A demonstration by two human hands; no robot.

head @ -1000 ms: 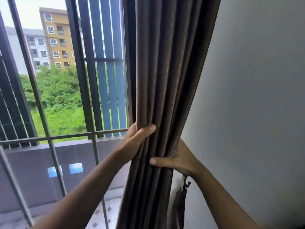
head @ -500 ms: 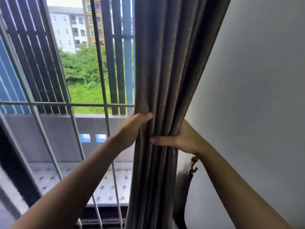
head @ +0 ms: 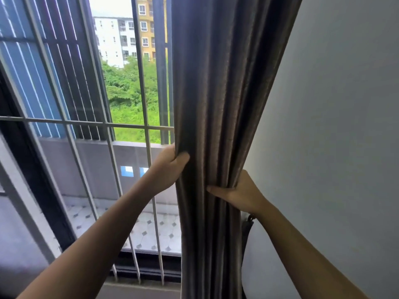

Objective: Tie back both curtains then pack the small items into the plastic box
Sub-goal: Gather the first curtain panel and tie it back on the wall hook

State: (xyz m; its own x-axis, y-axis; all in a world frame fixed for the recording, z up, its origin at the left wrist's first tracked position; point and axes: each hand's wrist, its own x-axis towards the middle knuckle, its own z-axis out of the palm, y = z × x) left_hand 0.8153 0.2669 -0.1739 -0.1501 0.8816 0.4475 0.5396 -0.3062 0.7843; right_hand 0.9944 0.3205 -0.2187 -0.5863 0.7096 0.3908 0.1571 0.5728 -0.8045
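The grey-brown curtain (head: 216,93) hangs bunched against the wall (head: 334,126). Its long axis runs top to bottom, and the upper part fans out toward the wall while the folds narrow at the waist. The left grip (head: 170,167) is clenched on the curtain edge farthest from the wall, thumb over the front fold. The right grip (head: 239,190) clasps the side nearest the wall, thumb across the front and fingers hidden behind. A dark strap (head: 247,229) hangs by the wall just below that wrist.

We see the left hand (head: 170,169) and right hand (head: 241,194) gripping the gathered brown curtain (head: 218,104) beside the grey wall (head: 334,126)
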